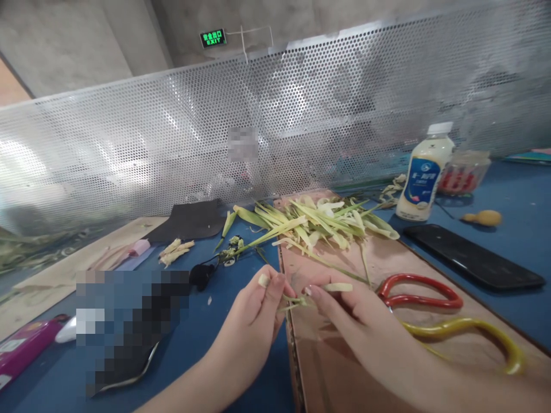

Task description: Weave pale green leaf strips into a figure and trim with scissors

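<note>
Both hands meet in the middle of the view over the edge of a brown board. My left hand (pixel 253 315) is closed, thumb and fingers pinching the left end of a thin pale-green corn husk strip (pixel 301 300). At the strip's other end, my right hand (pixel 357 315) is closed too, its thumb and index finger pressed together. A short, pale husk piece (pixel 338 287) sticks out over the right fingers. Just beyond lies a loose pile of corn husks (pixel 318 221), yellow-green and cut in strips. Scissors with one red and one yellow handle (pixel 424 298) lie beside my right wrist, partly covered by it.
The brown board (pixel 336 378) rests on a blue table (pixel 206 344). To the right are a phone (pixel 473 255), a bottle (pixel 424 178) and a clear tub (pixel 465 172). A purple box (pixel 28 350) lies left. A perforated metal screen (pixel 172 143) stands behind.
</note>
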`<act>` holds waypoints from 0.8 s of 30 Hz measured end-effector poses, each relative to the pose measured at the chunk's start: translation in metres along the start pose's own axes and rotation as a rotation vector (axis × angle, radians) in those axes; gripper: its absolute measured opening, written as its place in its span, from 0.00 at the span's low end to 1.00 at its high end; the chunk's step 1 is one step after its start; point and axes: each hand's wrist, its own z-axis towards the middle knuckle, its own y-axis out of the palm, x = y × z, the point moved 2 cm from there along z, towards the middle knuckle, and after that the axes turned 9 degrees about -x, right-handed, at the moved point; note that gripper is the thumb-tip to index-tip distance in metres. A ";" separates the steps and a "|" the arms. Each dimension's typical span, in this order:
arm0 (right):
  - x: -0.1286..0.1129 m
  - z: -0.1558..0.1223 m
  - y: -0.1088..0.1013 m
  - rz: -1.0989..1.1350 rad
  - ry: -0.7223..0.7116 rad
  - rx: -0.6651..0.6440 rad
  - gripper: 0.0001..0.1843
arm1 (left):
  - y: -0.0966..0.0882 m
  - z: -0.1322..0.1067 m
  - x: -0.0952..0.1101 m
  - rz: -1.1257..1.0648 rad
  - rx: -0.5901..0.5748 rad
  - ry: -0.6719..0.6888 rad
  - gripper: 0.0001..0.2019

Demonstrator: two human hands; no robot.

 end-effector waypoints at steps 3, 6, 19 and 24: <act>0.000 0.000 0.000 0.001 -0.003 0.000 0.12 | 0.001 -0.001 0.000 0.038 -0.018 -0.026 0.16; -0.002 0.001 -0.001 -0.006 -0.005 0.011 0.13 | 0.001 -0.001 0.000 0.055 -0.017 -0.023 0.16; -0.006 -0.001 -0.001 0.037 0.017 0.068 0.14 | 0.000 -0.006 0.002 0.219 -0.014 0.017 0.16; -0.006 -0.001 -0.002 0.038 0.015 0.055 0.13 | 0.000 -0.007 0.003 0.234 -0.052 -0.003 0.15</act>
